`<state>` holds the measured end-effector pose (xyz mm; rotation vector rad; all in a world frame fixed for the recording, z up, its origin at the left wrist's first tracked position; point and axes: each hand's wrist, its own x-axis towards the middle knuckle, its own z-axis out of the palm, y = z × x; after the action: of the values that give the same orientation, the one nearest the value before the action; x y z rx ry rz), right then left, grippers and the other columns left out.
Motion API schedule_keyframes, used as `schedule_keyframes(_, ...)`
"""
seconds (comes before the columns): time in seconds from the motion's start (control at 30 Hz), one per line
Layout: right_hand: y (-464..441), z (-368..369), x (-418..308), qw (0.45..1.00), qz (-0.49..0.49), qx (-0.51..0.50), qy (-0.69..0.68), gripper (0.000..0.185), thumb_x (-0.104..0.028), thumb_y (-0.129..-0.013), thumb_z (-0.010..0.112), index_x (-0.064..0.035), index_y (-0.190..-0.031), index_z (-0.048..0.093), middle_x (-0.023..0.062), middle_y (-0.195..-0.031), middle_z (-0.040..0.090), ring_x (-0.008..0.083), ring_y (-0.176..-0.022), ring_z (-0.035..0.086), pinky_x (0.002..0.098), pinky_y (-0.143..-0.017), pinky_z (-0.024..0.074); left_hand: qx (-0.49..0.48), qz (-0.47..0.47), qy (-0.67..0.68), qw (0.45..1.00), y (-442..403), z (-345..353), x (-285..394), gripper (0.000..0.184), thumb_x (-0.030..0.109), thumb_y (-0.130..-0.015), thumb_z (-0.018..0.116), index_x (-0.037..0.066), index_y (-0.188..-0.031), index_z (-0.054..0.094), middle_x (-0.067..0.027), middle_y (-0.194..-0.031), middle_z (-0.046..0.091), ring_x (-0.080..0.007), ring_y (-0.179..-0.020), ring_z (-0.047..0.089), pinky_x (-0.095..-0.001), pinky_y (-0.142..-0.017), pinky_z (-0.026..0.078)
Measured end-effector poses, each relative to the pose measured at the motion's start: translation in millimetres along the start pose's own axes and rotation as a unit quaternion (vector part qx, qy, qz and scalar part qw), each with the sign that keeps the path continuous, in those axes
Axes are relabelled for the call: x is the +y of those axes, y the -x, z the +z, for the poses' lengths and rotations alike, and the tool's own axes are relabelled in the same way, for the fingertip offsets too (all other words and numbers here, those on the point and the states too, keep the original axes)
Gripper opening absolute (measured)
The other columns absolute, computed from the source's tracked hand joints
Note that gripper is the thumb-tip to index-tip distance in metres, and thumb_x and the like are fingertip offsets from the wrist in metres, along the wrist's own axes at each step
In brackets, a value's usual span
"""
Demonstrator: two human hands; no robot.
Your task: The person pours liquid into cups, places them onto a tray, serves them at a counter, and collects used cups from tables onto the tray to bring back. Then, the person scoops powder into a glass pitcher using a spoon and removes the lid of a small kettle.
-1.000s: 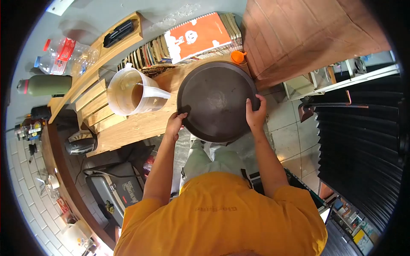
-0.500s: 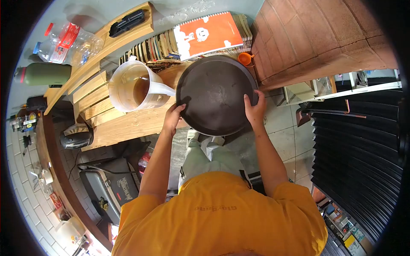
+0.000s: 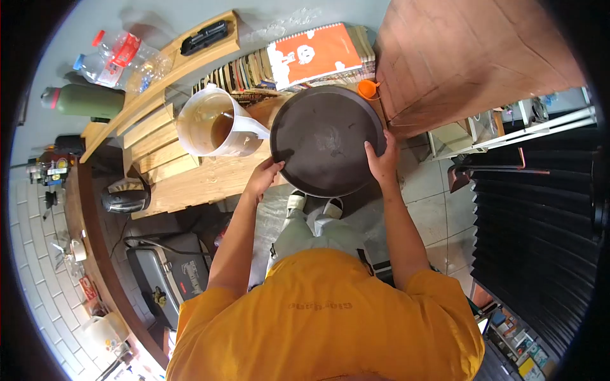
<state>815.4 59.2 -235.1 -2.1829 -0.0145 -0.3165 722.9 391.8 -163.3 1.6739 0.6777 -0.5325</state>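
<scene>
A round dark tray (image 3: 328,141) is held by its rim at the front of the wooden bench (image 3: 210,181). My left hand (image 3: 264,178) grips its lower left edge, thumb on top. On the right edge my right hand (image 3: 383,159) is closed, with the thumb over the rim and the fingers partly hidden beneath. To the left of the tray stands a translucent plastic pitcher (image 3: 206,127) with some brown liquid inside, its handle pointing at the tray. An orange cup (image 3: 367,89) sits just beyond the tray's upper right edge.
Behind the tray, an orange notebook (image 3: 316,56) lies on a row of books (image 3: 244,73). Plastic bottles (image 3: 124,60), a green bottle (image 3: 86,100) and a kettle (image 3: 126,195) are at the left. A brown block-patterned surface (image 3: 470,57) rises at the right.
The tray and both hands have shifted slightly upward in view, away from my body, uncovering more of my feet. Both hands keep their hold. The camera view has shifted a little.
</scene>
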Motion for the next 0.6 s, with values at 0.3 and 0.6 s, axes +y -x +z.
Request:
schedule_keyframes(0.3, 41.2, -81.5, -29.1, 0.984, 0.119, 0.048, -0.125, 0.035, -0.011, -0.090, 0.067, -0.0011, -0.122, 0.056, 0.0135, -0.112, 0.065, 0.0225, -0.107, 0.062, 0.0355, -0.094, 0.0473, -0.071, 0.080, -0.018, 0.994, 60.4, 23.9, 58.9, 0.056, 0.035, -0.095, 0.061, 0.001, -0.137, 0.050, -0.0080, -0.119, 0.064, -0.0155, -0.098, 0.060, -0.0304, -0.085, 0.045)
schedule_keyframes(0.6, 163.7, -151.5, -18.8, 0.933, 0.144, 0.309, -0.115, 0.032, 0.011, -0.092, 0.045, 0.0005, -0.122, 0.055, 0.0159, -0.121, 0.064, 0.0230, -0.116, 0.061, 0.0307, -0.100, 0.0458, -0.283, 0.245, -0.053, 0.926, 37.4, 77.4, 96.4, 0.040, -0.005, -0.089, 0.061, -0.001, -0.128, 0.055, -0.0085, -0.115, 0.065, -0.0169, -0.106, 0.062, -0.0273, -0.090, 0.049)
